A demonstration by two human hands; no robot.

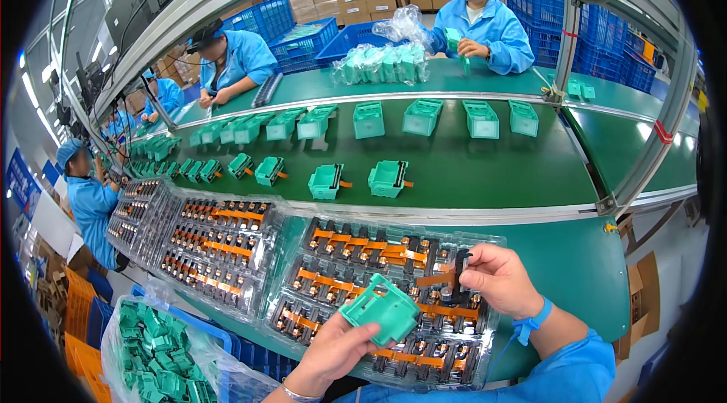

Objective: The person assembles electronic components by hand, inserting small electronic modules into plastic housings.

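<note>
My left hand (335,351) is closed around the edge of a green plastic housing (384,310), tilted above the clear trays. In my right hand (503,282), thumb and fingers pinch a small black part with an orange flat cable (461,276), the cable pointing toward the housing. The two pieces are apart. Beneath both hands lies a clear plastic tray (496,320) with rows of similar black parts and orange cables. My right wrist wears a blue strap (532,321) with a cord.
Another filled clear tray (265,251) lies to the left. Green housings (388,178) stand in rows on the green conveyor (454,168). A bagged bin of green pieces (163,354) sits at lower left. Across the belt a co-worker (485,17) holds green pieces; other people work further left.
</note>
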